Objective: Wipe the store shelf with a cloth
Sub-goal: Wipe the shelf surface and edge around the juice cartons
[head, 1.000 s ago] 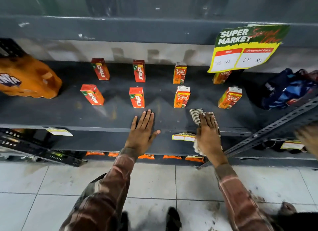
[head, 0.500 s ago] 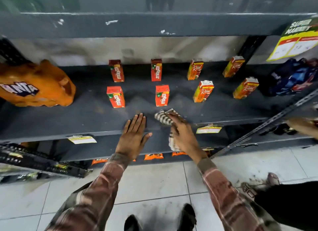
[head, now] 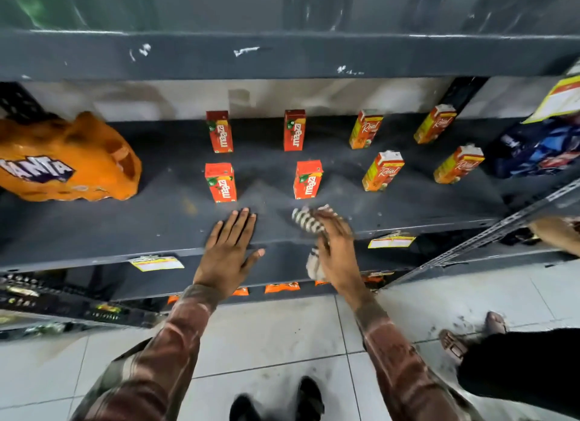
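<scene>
A dark grey metal store shelf (head: 157,219) runs across the view. My right hand (head: 337,248) presses a striped brown-and-white cloth (head: 306,219) onto the shelf's front edge, just below the front right Maaza carton (head: 307,180). Part of the cloth hangs down over the shelf lip. My left hand (head: 227,252) lies flat on the shelf's front edge with fingers spread, below the front left Maaza carton (head: 220,182).
Two more Maaza cartons (head: 219,132) and several Real juice cartons (head: 383,171) stand further back. An orange Fanta pack (head: 62,163) lies at the left, dark blue packets (head: 539,147) at the right. Another person's hand (head: 555,232) and sandalled feet (head: 455,345) are at the right.
My right hand has slid the cloth leftward along the shelf front, from below the Real cartons to below the Maaza carton. The view has shifted left with it; my left hand stays flat.
</scene>
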